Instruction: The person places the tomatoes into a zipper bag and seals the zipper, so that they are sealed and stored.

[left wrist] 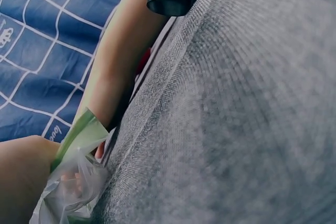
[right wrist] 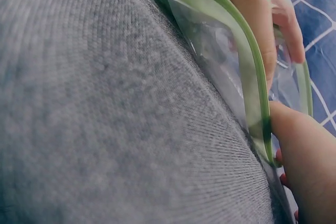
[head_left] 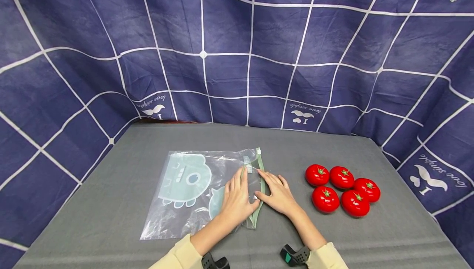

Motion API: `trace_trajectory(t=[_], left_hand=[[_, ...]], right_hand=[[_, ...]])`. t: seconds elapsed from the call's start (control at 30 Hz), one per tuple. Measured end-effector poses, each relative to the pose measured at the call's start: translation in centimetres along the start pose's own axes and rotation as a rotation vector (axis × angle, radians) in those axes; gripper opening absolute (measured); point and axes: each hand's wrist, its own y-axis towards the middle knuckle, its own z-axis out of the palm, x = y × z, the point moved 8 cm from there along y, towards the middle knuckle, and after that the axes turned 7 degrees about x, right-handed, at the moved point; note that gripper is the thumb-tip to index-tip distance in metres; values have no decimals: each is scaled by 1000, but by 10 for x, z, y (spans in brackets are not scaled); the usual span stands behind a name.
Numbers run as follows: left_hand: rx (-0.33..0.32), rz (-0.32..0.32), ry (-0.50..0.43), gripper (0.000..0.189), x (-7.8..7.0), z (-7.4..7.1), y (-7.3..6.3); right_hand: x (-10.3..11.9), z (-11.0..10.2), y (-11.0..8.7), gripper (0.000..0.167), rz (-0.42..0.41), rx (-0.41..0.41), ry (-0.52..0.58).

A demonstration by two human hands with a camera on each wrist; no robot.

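Note:
A clear zip bag (head_left: 185, 219) printed with pale blue cartoon monsters lies flat, its green-edged mouth to the right. My left hand (head_left: 237, 201) rests over the bag near the mouth, fingers pointing away and thumb toward the right hand, holding the plastic. At the green strip (right wrist: 252, 77), my right hand (head_left: 279, 195) grips the mouth edge, thumb and fingers on either side of it. In the right wrist view the mouth gapes, a second green strip (right wrist: 304, 87) standing apart from the near one. Crumpled plastic (left wrist: 73, 187) partly covers the right fingertips in the left wrist view.
Several red tomatoes (head_left: 355, 203) with green stems sit close together to the right of the hands. The grey cloth-covered table (head_left: 281, 141) ends at a blue, white-lined curtain (head_left: 229, 75) behind and at both sides. Each wrist wears a black strap (head_left: 294, 256).

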Motion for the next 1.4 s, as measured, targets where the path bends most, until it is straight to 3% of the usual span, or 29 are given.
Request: trace_trajectory(t=[0.33, 0.67, 0.9, 1.23, 1.4], left_hand=[[-40, -14, 84, 112, 2, 0, -2], [-33, -2, 81, 114, -1, 2, -5], [3, 30, 138, 118, -1, 0, -3], [-20, 18, 100, 122, 8, 1, -4], [10, 10, 100, 120, 11, 2, -4]], right_hand=[[-1, 0, 1, 69, -5, 0, -4], [-3, -2, -1, 69, 29, 21, 30], [-2, -2, 0, 68, 11, 19, 32], [0, -2, -1, 68, 11, 12, 56], [1, -2, -1, 67, 8, 7, 69]])
